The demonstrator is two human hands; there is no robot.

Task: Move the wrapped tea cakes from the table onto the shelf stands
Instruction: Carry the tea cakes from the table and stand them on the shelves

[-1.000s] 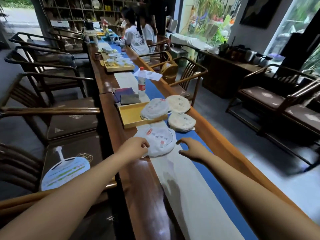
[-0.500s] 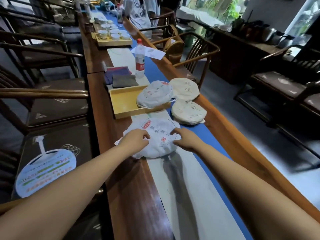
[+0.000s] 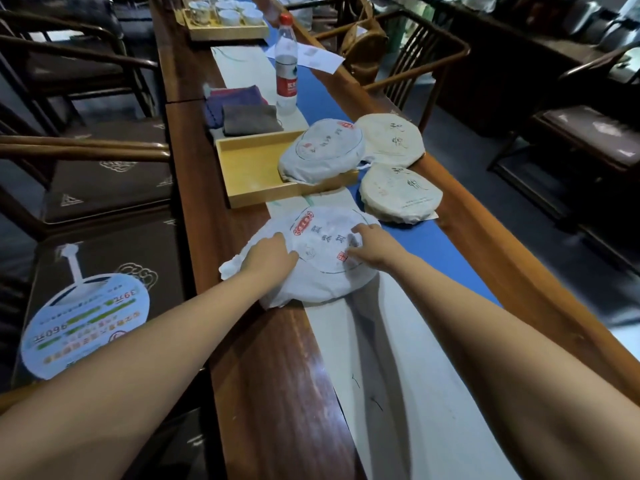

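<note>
Tea cake (image 3: 322, 258) at middle of frame, round, flat, wrapped in crinkly white paper, on wooden table (image 3: 277, 393), left hand (image 3: 268, 259) and right hand (image 3: 372, 249) resting on top, fingers loosely bent, grip unclear.

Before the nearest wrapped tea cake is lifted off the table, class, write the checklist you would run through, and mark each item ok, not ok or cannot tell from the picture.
1. Both hands on the nearest tea cake: ok. The left hand rests on its left side, the right hand on its right.
2. Firm grip under the edge: cannot tell; the fingers lie on top of the wrapper.
3. Wrapper tidy: not ok. Loose paper sticks out at the left edge.
4. Room to lift: ok. The yellow tray and the cream tea cake lie apart from it.
5. Shelf stands ready: cannot tell; none is in view.
</note>
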